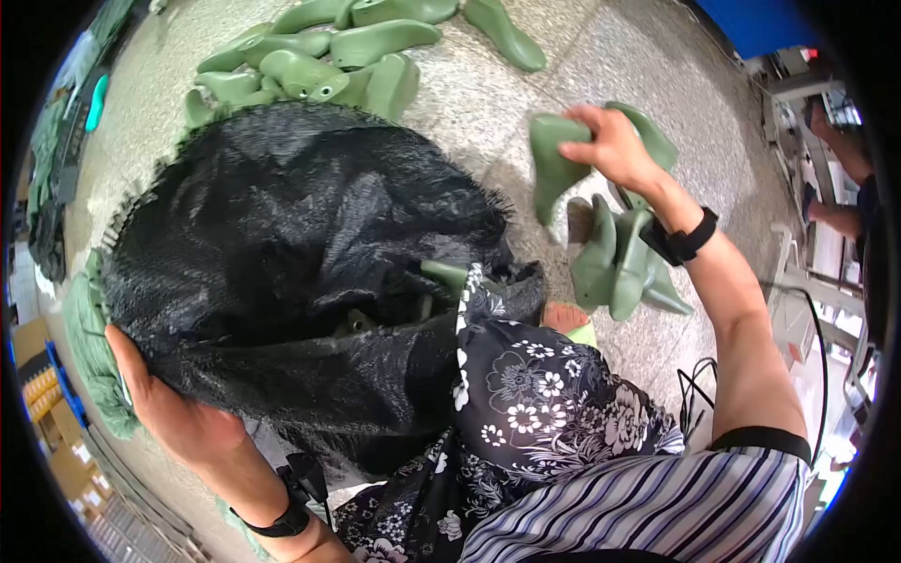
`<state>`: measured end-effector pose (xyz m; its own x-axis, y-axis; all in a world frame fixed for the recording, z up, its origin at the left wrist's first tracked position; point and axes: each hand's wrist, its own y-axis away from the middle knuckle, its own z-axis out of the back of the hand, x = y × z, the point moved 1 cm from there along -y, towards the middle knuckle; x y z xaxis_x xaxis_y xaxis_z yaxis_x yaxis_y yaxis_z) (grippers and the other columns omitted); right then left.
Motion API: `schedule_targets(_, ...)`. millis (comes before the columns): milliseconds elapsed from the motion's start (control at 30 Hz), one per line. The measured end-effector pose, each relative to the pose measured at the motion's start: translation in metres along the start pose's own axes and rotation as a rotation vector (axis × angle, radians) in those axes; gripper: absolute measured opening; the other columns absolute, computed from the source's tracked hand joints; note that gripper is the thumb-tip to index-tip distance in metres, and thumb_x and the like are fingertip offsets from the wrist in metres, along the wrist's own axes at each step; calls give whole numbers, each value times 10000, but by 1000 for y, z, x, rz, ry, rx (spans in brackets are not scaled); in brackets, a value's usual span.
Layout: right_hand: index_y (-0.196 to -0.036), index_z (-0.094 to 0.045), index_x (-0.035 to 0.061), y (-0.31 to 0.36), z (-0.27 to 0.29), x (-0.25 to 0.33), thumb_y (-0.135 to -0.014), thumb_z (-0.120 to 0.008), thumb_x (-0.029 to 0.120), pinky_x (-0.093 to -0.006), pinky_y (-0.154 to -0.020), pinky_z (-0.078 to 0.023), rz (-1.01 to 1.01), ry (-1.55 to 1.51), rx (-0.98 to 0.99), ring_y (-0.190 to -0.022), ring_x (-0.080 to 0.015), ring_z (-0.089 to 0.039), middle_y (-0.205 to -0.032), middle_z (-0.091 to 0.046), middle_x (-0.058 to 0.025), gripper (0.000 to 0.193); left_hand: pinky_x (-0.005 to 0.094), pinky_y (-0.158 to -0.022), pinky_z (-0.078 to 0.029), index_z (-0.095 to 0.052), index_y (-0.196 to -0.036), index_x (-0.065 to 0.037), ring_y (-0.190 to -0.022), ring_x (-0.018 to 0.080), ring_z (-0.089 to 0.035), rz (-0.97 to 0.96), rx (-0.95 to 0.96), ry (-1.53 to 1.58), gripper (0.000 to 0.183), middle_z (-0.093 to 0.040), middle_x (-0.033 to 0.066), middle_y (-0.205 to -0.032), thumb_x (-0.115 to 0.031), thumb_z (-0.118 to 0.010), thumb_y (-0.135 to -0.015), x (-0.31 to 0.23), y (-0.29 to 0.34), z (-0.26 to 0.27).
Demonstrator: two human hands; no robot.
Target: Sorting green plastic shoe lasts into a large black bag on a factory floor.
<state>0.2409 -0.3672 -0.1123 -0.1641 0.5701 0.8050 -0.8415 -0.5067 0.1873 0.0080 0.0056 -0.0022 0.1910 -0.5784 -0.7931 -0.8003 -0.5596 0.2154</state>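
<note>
My right hand point(617, 148) grips a green shoe last point(556, 167) and holds it over the floor, right of a large black woven sack point(282, 216). The sack gapes open in front of me with a frayed rim. My left hand point(192, 427) holds its near left edge, the fingers partly hidden by the material. Inside the sack a green shoe last point(445, 273) shows near the right side, and part of another point(357, 322) shows deeper in the shadow. Several green shoe lasts point(627, 267) lie clustered below my right hand, beside my bare foot point(566, 316).
More green lasts point(385, 42) are heaped on the speckled floor beyond the sack. A green sack point(94, 347) lies at the left, near cardboard boxes point(70, 469). Metal frames and a black cable point(821, 366) stand at the right, where another person's arm or leg point(835, 220) shows.
</note>
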Motion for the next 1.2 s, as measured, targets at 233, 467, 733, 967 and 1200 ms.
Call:
schedule_targets(233, -1210, -523, 16, 21, -85, 84, -797, -688, 242, -299, -796, -500, 522, -448, 486, -918, -153, -615, -1066, -632, -109, 499, 369, -976, -431, -461, -1272, 0, -1121, 249, -530, 24, 33, -152, 432, -507, 113, -1282, -293, -423, -957, -20, 16, -13)
schedule_targets(467, -1131, -462, -37, 58, -30, -61, -821, -637, 319, -440, -728, -483, -128, 494, -159, -820, -397, -597, -879, -615, -230, 503, 352, -999, -408, -447, -1284, 5, -1134, 252, -516, -269, -617, -424, 455, -486, 125, -1302, -312, -404, -959, -10, 26, -15)
schedule_targets(733, -972, -485, -17, 75, -56, -125, -787, -605, 343, -444, -667, -479, -267, 876, 64, -678, -374, -620, -692, -626, -202, 421, 331, -976, -416, -482, -1254, 9, -1123, 218, -526, 48, 130, -115, 426, -516, 110, -1275, -293, -397, -965, -12, 23, -13)
schedule_targets(967, -1138, -472, -69, 21, 1, -23, -820, -627, 303, -377, -678, -504, 64, 250, -405, -753, -283, -648, -835, -642, -211, 514, 337, -997, -394, -480, -1258, 20, -1149, 220, -511, -288, -496, -320, 430, -503, 114, -1293, -284, -404, -964, 0, 31, -32)
schedule_targets(1200, -1165, -498, 18, 31, -73, 53, -876, -587, 243, -286, -745, -501, 106, -259, 277, -839, -142, -625, -921, -649, -84, 378, 346, -1006, -384, -482, -1262, -8, -1169, 239, -485, -156, -656, -168, 434, -503, 99, -1286, -305, -439, -948, -7, 25, -35)
